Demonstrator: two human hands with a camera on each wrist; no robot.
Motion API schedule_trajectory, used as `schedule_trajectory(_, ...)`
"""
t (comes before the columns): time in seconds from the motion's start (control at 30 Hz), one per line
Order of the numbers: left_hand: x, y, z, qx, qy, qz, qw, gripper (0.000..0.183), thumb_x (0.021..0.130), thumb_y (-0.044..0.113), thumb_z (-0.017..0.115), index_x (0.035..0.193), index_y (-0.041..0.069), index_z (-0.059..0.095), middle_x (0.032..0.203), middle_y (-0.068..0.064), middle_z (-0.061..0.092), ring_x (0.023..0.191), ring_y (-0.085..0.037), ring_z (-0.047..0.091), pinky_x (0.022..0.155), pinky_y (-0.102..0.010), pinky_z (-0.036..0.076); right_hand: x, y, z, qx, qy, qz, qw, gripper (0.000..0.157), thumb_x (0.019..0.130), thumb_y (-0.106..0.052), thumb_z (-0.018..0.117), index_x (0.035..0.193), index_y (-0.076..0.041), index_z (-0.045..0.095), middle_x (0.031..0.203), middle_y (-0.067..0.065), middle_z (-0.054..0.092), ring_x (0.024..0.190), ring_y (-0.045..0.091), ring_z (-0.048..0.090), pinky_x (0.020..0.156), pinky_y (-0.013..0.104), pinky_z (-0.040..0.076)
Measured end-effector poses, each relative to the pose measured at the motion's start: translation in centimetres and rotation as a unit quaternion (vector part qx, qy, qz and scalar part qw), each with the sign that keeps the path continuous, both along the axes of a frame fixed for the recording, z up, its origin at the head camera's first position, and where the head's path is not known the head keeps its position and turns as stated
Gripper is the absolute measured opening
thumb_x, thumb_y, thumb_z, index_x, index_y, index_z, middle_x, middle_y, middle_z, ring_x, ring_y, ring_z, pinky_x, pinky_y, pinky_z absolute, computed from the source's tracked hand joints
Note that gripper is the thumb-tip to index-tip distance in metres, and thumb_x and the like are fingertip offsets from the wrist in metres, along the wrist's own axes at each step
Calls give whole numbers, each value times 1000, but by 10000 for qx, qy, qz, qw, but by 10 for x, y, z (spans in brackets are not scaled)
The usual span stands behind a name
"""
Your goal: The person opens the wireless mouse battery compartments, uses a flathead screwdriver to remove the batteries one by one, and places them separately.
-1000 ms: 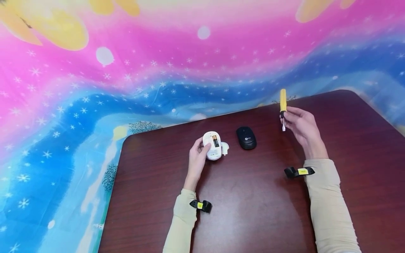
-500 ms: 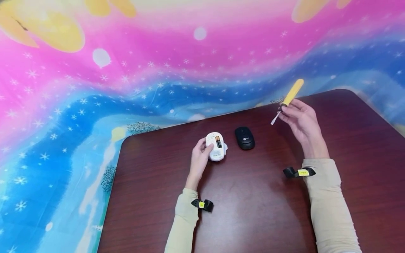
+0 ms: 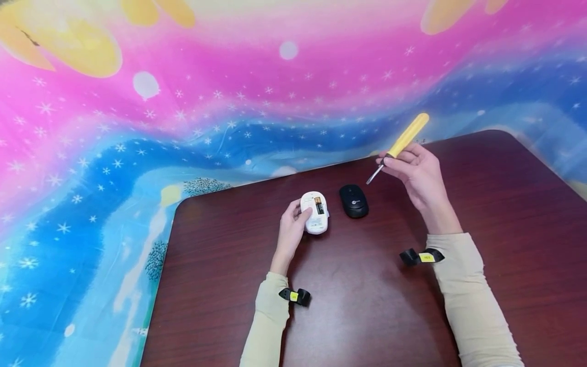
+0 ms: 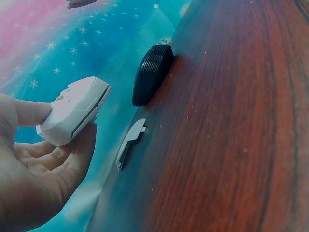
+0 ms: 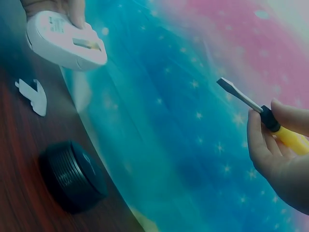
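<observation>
My left hand (image 3: pixel 290 229) grips a white computer mouse (image 3: pixel 315 224), thumb on its underside, which faces up. Copper-topped batteries (image 3: pixel 319 205) sit in its uncovered compartment. The left wrist view shows the mouse lifted above the table. My right hand (image 3: pixel 419 176) pinches a yellow-handled screwdriver (image 3: pixel 408 135) at its black collar. Its flat metal tip (image 5: pixel 224 83) points down and left in the head view, over the table beyond the black mouse. A white battery cover (image 4: pixel 129 144) lies on the table beneath the white mouse, mostly hidden in the head view.
A black computer mouse (image 3: pixel 354 201) rests on the table between the two hands. The dark red-brown wooden table (image 3: pixel 357 295) ends at a back edge, behind which hangs a colourful printed cloth (image 3: pixel 257 102). Black camera straps circle both sleeves.
The right hand has come left with the screwdriver, which has swung from upright to slanted. The left hand has shifted the white mouse slightly right, over the battery cover.
</observation>
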State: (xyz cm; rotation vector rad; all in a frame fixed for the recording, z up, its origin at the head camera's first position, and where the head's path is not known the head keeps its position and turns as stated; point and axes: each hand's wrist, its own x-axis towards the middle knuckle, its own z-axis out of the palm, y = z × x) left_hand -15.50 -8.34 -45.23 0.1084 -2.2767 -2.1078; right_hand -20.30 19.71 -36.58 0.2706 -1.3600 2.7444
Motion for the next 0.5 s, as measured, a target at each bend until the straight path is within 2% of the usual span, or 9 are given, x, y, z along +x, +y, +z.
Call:
schedule_trajectory(0.13,0,1,2,-16,-9,-24,10000,36,100,9,64,133,-5,61,120,-24,70,100,-20,67,84,-25,53,3,-10,3,200,50,-49,9998,23,91,20,64,110,7,61,95,18,76,89,24,77,81,31,60)
schedule_trajectory(0.27,1,3,4,-41,-35,-81,10000,38,99,9,65,134,-5,60,120,-24,70,98,-19,67,80,-24,53,6,-19,4,315,63,-98,9994,22,91,18,66,108,6,58,93,15,76,86,22,76,77,33,61)
schedule_trajectory(0.5,1,5,6,-55,-47,-165,9998,40,99,8,65,136,-4,58,121,-23,70,96,-18,67,79,-24,52,6,-37,6,265,84,-354,9990,30,89,20,68,111,6,52,89,15,75,82,25,77,76,39,61)
